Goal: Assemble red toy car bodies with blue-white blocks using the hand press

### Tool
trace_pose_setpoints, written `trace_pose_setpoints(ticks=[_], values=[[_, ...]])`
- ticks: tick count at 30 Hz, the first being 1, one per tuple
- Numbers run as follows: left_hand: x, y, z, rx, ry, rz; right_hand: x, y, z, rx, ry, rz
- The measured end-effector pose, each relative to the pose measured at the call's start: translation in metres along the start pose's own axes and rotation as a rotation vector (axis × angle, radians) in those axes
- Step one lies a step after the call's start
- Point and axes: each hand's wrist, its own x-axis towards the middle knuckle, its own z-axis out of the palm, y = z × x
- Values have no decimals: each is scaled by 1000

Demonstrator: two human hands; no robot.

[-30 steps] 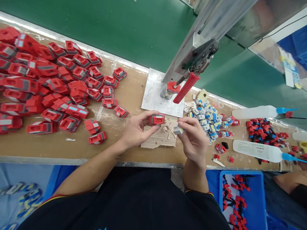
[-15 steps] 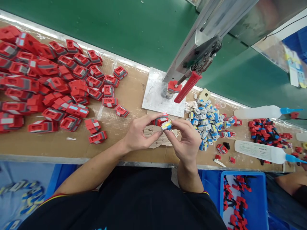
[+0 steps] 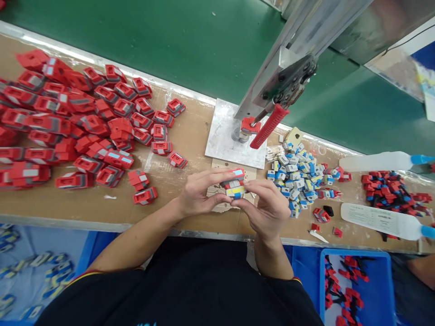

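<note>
In the middle of the head view, my left hand (image 3: 194,192) has thumb and fingers closed on a red and grey plastic toy car part (image 3: 237,174). Opposite it, my right hand (image 3: 268,207) pinches a small white, blue and yellow plastic piece (image 3: 235,193). The two pieces are up against each other between my fingertips; whether they are joined I cannot tell. Both are held over a worn pale board (image 3: 220,208). Just beyond stands a press with a red handle (image 3: 270,127) on a metal base plate (image 3: 217,136), with a red part under its plunger.
A heap of red parts (image 3: 81,122) spreads across the left. To the right lie a pile of white-blue pieces (image 3: 297,176), two plastic bottles (image 3: 377,219) and red-black parts (image 3: 387,190). Below the table edge stands a blue bin (image 3: 380,290). Another person's arm (image 3: 423,269) shows at far right.
My hands have brought the white, blue and yellow piece against the red part and turned both, so their sides face me more. The whole view has shifted slightly.
</note>
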Motion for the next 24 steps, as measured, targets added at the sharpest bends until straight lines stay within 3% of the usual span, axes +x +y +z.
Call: trace_pose_setpoints(ticks=[2,4,7,15,19,24], values=[[-2,6,-1,-30,-18,-27,-1,3,-6,100,-57,53],[-4,12,-1,-67,-62,-70,0,5,-12,182,-191,111],[-7,18,0,-90,-137,-142,0,6,-17,238,-312,92],[-6,22,-4,-31,-108,-49,5,2,2,286,-204,22],[-7,24,-1,-181,-25,-188,8,4,7,313,-151,-58],[-1,29,7,-305,34,-99,3,1,2,352,-126,-54]])
